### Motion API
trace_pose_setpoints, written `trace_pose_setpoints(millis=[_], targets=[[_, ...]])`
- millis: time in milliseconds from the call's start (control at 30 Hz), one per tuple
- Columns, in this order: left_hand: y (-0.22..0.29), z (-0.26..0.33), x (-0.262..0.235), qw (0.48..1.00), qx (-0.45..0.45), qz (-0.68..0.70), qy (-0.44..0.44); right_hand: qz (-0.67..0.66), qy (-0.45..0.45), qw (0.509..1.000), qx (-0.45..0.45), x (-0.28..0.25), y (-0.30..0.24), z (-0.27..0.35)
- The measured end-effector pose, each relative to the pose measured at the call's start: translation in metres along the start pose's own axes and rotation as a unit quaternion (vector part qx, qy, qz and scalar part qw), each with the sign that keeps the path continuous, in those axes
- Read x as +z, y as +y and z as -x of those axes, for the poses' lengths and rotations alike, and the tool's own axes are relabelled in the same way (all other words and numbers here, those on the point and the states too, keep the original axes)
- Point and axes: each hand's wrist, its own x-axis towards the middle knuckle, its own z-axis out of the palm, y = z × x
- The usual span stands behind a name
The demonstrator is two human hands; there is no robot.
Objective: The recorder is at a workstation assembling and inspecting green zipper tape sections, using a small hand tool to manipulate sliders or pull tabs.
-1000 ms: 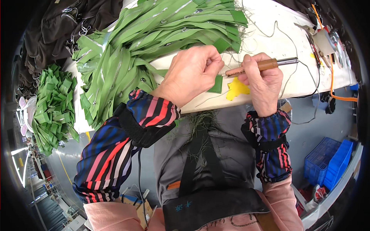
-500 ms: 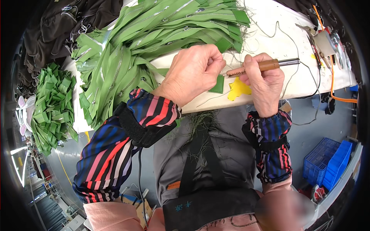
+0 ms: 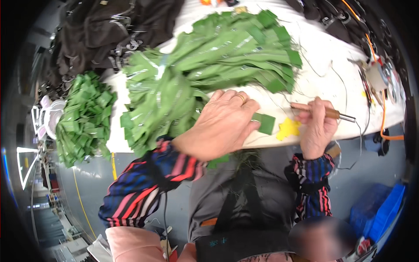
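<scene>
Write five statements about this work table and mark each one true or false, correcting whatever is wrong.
1. The right hand holds a brown-handled tool. True.
2. No ring shows on the left hand. False: a ring is on one finger.
3. A yellow piece lies between the two hands. True.
4. Green zipper strips are heaped on the table. True.
5. Blue crates stand on the table. False: the blue crates are below it, at lower right.

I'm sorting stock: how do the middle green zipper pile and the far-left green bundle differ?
The zipper pile spreads wider; the left bundle is smaller and compact. The pile shows long tapes with silvery teeth; the bundle shows mostly squarish tab ends. Both are green.
</scene>
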Motion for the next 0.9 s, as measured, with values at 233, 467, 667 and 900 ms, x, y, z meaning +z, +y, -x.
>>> trace_pose_setpoints(millis=[233,467,667,900], targets=[[-0.007,0.028,-0.035,0.972,-0.134,-0.005,-0.195,-0.020,0.001,1.000,0.009,-0.001,-0.005,0.000],[-0.017,-0.013,-0.016,0.971,-0.145,-0.174,0.078,-0.106,0.040,0.993,0.023,-0.002,-0.005,-0.003],[-0.025,-0.002,-0.003,0.966,-0.070,-0.251,0.010,-0.115,0.038,0.992,0.028,-0.007,-0.007,-0.002],[-0.013,0.032,-0.030,0.975,-0.006,-0.196,-0.109,-0.145,0.032,0.989,0.024,-0.010,-0.002,-0.004]])
